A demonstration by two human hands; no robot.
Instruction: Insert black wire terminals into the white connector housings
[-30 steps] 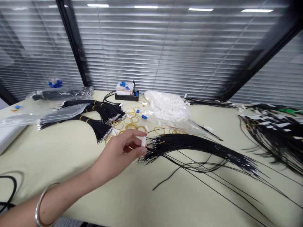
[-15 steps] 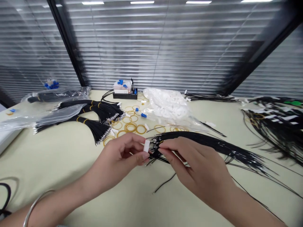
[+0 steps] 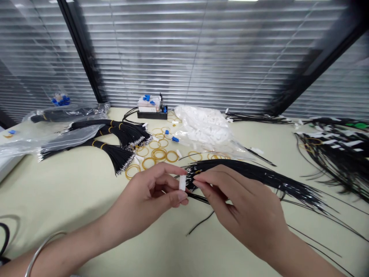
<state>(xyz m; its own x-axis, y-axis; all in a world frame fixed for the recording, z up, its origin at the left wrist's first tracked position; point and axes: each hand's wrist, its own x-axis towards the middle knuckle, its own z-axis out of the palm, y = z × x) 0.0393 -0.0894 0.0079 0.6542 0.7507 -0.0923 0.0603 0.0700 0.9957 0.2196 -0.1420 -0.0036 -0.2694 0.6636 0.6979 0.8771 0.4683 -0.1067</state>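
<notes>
While the left hand (image 3: 141, 200) pinches a small white plastic connector housing (image 3: 182, 183) upright between thumb and fingertips, the right hand (image 3: 242, 211) is closed on the black wires (image 3: 259, 179) right next to it, thumb and forefinger at the silver crimped tips; how many wires are in that pinch is hidden. Housing and tips sit just apart, above the near-middle of the worktop (image 3: 57, 184), with the wires fanning off toward the right edge. Step in hand looks like matching wire tips to the housing; next move calls for one tip parted from the bunch and lined up square with the housing, with both pinches steady. Bangle (image 3: 43, 250) on left wrist. Loose yellow rubber bands (image 3: 159, 154) lie beyond the hands, beside banded wire bundles (image 3: 115, 152) toward the far-left side. Bag of white connector housings (image 3: 201, 125) near far edge, black tray (image 3: 150, 114) with a white box and blue parts left of it. Tagged black wires (image 3: 334, 157) at right edge, tags too small to read; no legible brands or writing anywhere
</notes>
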